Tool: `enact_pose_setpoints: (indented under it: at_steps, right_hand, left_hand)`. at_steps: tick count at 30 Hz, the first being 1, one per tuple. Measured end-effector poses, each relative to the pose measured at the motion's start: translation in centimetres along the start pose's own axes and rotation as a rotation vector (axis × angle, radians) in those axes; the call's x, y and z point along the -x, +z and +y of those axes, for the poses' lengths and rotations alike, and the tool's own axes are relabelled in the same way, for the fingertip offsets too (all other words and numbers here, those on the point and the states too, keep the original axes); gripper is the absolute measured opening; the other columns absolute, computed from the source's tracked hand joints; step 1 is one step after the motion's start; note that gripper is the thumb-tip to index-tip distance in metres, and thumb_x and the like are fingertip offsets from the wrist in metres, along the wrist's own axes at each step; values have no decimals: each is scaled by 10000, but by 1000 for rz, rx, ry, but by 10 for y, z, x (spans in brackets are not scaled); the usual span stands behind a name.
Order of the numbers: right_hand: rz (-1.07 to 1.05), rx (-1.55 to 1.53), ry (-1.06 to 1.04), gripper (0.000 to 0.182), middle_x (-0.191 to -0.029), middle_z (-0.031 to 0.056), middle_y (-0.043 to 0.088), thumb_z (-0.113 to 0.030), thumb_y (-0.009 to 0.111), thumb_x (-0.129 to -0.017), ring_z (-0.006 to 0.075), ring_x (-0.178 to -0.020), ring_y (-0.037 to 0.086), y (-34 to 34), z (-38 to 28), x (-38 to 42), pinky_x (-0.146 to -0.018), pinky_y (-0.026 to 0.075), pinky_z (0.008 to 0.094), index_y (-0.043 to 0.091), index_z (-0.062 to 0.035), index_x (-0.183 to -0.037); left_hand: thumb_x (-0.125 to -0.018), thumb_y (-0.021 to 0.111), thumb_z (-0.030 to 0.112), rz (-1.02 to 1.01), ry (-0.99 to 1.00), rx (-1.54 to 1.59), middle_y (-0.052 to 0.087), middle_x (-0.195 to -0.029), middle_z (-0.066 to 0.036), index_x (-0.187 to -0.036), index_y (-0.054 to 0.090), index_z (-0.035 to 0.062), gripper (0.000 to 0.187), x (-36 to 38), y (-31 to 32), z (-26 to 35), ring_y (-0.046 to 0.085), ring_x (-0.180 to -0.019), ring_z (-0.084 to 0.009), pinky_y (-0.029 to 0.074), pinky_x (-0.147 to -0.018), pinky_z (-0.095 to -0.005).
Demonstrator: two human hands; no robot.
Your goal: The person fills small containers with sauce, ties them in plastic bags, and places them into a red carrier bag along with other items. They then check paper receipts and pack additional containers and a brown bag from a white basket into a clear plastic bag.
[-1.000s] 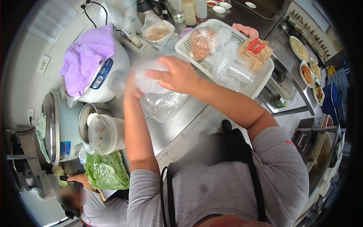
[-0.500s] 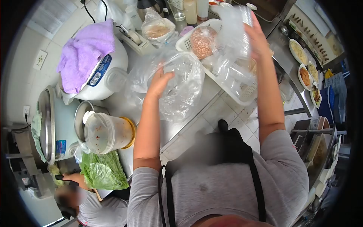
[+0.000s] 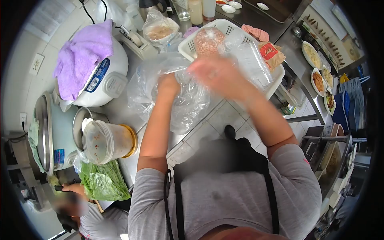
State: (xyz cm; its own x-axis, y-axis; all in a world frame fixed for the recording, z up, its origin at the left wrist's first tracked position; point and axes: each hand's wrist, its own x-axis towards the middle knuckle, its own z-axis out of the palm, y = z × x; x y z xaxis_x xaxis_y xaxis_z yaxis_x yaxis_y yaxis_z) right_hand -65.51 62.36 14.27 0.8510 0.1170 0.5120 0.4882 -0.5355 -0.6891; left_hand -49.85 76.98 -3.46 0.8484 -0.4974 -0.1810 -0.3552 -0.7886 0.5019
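Note:
A large clear plastic bag [image 3: 188, 108] lies spread over the steel counter. My left hand [image 3: 169, 85] is closed on the bag's upper part, with its fingertips partly hidden by the plastic. Beside it, at the bag's right upper edge, my right hand [image 3: 212, 74] is smeared by motion, and its fingers cannot be made out. Behind my right hand, a white perforated basket [image 3: 188, 49] holds a bag of pinkish beans [image 3: 209, 41] and a stack of clear plastic containers [image 3: 254, 62].
At the left are a rice cooker [image 3: 116, 85] under a purple towel [image 3: 82, 60], a clear tub [image 3: 106, 142] and bagged greens [image 3: 105, 180]. A co-worker [image 3: 100, 220] is at the lower left. Filled plates [image 3: 312, 54] stand on the right counter.
My right hand has let go of the clear containers, now in the basket, and moved left to the bag. My left hand has closed on the plastic.

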Motion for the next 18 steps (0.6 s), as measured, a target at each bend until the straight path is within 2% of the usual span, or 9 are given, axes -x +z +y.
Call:
enact_pose_setpoints:
  at_steps: [1,3,7,8,10,11,13,16,18]
  right_hand:
    - [-212,-125,-12,127,-845,89,571,-121,543,-755,190,-763,565,23,-14,-6,-667,439,294,576,-79,-870]
    - [-377,56,176,192,-879,134,568,-177,526,-754,262,-809,563,84,11,-4,-703,432,345,556,-77,-915]
    - [-120,474,443,457,-1003,173,532,-192,509,-731,294,-896,531,137,88,10,-756,410,373,394,-109,-1166]
    - [-77,500,442,527,-1036,183,515,-182,506,-724,293,-915,523,138,90,17,-767,406,366,331,-119,-1217]
    - [-205,426,531,633,-1091,194,485,-171,500,-714,285,-953,506,135,89,20,-792,397,353,227,-135,-1284]
    - [-371,320,617,666,-1112,194,472,-170,498,-712,279,-972,497,117,65,4,-805,391,346,186,-141,-1299]
    - [-508,209,612,676,-1124,188,468,-164,493,-710,267,-991,490,111,58,-10,-819,387,333,176,-153,-1306]
    - [-476,224,435,588,-1093,163,499,-152,490,-715,257,-985,496,122,65,-13,-817,391,318,287,-172,-1266]
    - [-506,301,388,509,-1071,139,519,-147,491,-720,255,-975,500,115,52,-26,-812,395,316,385,-185,-1217]
  left_hand:
    - [-644,640,135,-13,8,47,433,-1166,-119,-1069,483,58,460,-4,5,-10,451,-1038,-276,389,-835,-314]
    - [-646,649,150,9,19,84,434,-1161,-103,-1087,468,68,484,3,7,-19,461,-1022,-271,402,-817,-303]
    - [-656,655,180,160,25,35,460,-1115,-82,-1101,447,82,501,55,-14,-13,500,-964,-260,442,-758,-286]
    - [-687,626,221,56,-102,290,469,-1106,-81,-1107,438,75,482,62,-17,-15,509,-943,-261,453,-743,-316]
    - [-748,569,301,-157,-351,812,488,-1087,-79,-1117,421,62,464,75,-17,-18,528,-901,-264,477,-712,-376]
    - [-764,553,280,-184,-376,1041,485,-1079,-79,-1113,416,67,431,82,-16,-21,529,-890,-263,482,-702,-374]
    - [-797,522,236,-231,-406,1496,481,-1062,-80,-1106,407,77,366,91,-18,-26,532,-870,-261,493,-683,-369]
    - [-805,497,138,-274,-254,1881,448,-1096,-110,-1130,372,74,354,99,-22,-29,530,-880,-289,498,-657,-397]
    - [-814,487,157,-158,-183,1891,488,-1050,-109,-1105,390,51,324,106,-26,-20,534,-865,-277,491,-690,-384]
